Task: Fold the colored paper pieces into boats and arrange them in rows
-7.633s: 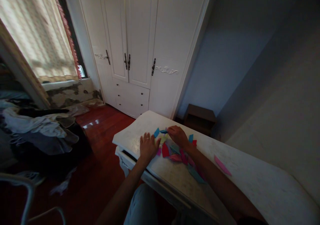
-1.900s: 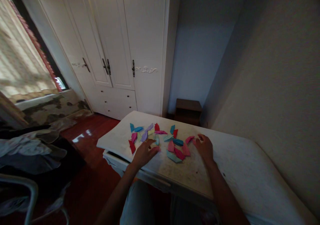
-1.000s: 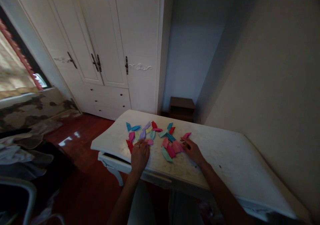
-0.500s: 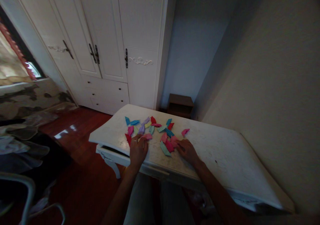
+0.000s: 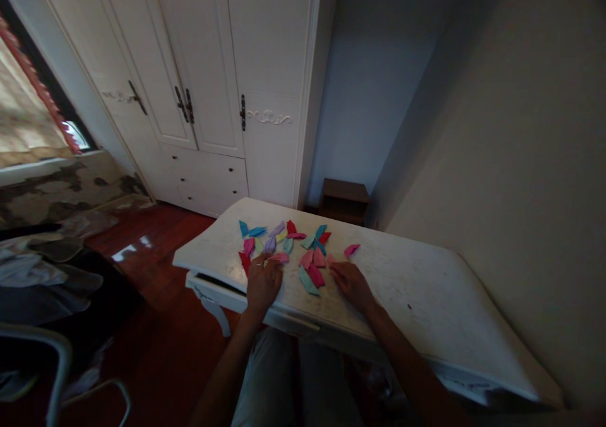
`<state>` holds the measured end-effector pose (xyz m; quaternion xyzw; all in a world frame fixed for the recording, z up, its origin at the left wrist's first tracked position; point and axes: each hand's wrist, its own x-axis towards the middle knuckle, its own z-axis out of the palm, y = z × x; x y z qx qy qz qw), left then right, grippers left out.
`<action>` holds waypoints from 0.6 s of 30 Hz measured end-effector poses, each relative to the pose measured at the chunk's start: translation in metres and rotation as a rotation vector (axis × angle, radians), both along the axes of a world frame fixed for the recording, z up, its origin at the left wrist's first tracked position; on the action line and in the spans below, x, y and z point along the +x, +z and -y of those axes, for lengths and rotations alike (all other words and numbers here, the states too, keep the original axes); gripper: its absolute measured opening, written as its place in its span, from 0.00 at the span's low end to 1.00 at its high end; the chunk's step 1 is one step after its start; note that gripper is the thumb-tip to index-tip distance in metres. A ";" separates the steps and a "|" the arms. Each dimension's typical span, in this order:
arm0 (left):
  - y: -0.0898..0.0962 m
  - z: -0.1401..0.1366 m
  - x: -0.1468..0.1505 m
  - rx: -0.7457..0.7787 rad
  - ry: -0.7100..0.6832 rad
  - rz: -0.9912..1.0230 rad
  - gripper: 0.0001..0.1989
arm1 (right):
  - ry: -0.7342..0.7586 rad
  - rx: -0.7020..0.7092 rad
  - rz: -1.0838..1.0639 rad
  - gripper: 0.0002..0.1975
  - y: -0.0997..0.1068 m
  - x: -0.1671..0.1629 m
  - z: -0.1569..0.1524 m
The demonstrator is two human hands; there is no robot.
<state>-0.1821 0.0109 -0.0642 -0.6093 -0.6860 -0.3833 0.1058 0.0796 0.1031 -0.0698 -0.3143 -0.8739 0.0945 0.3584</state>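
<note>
Colourful folded paper pieces lie in two loose groups on a white table (image 5: 392,275). My left hand (image 5: 264,285), a ring on one finger, rests with curled fingers at the left group. Its fingertips meet a pink folded paper piece (image 5: 280,258); whether they grip anything is hidden. Beside them lie a red piece (image 5: 244,261) and a lilac piece (image 5: 269,244). My right hand (image 5: 351,283) pinches a light pink folded paper piece (image 5: 331,259), just right of the other group. That group includes a magenta piece (image 5: 315,275) and a mint green piece (image 5: 308,281).
A separate magenta piece (image 5: 351,250) lies beyond my right hand. A white wardrobe (image 5: 269,155) and a small brown cabinet (image 5: 344,190) stand behind the table. Left are cloth items (image 5: 40,275) and a metal tube frame (image 5: 61,357). The table drawer (image 5: 218,291) is slightly ajar.
My right hand has drawn back slightly from the right group, with the light pink piece now apart from it. Pink and green pieces there have shifted left. My left hand stays in place.
</note>
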 end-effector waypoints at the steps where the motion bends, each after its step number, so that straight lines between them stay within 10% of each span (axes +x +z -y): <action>1: 0.001 0.000 0.000 -0.018 -0.016 -0.012 0.09 | -0.015 -0.021 -0.013 0.14 0.000 0.000 0.000; 18: 0.004 -0.001 -0.002 -0.097 -0.070 -0.094 0.12 | -0.108 -0.199 -0.139 0.15 0.000 0.002 -0.003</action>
